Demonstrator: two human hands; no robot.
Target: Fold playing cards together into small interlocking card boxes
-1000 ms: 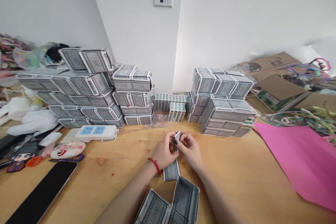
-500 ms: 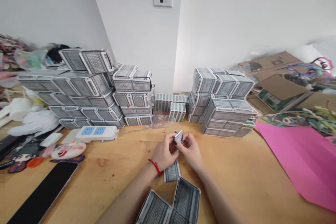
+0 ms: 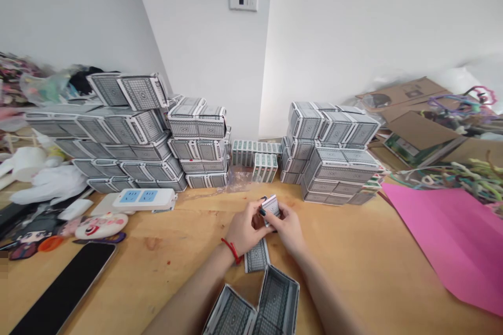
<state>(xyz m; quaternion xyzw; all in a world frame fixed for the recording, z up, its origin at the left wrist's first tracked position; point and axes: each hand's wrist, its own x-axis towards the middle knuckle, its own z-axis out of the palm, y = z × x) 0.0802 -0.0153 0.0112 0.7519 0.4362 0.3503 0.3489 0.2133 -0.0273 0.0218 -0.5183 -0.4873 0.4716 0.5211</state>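
Between my two hands is a folded playing card point(image 3: 271, 208), its patterned back showing. My left hand point(image 3: 244, 227) is closed with its fingertips at the card's left edge; a red cord is round that wrist. My right hand point(image 3: 288, 226) pinches the card from the right. A flat playing card point(image 3: 257, 256) lies on the wood just under my hands. Nearer to me, between my forearms, stands an open box shape made of playing cards point(image 3: 278, 293), with two hollow sections joined at an angle.
Stacked card blocks rise at the left point(image 3: 133, 128) and right point(image 3: 340, 167). Small card packs point(image 3: 265, 167) stand between them. A power strip point(image 3: 143, 199) and a phone point(image 3: 68, 288) lie left. Pink paper point(image 3: 448, 246) and a cardboard box point(image 3: 424, 133) are at the right.
The card between my hands has been turned, so more of its patterned face shows now. My right hand has shifted slightly; the flat card and open box shape stay put.
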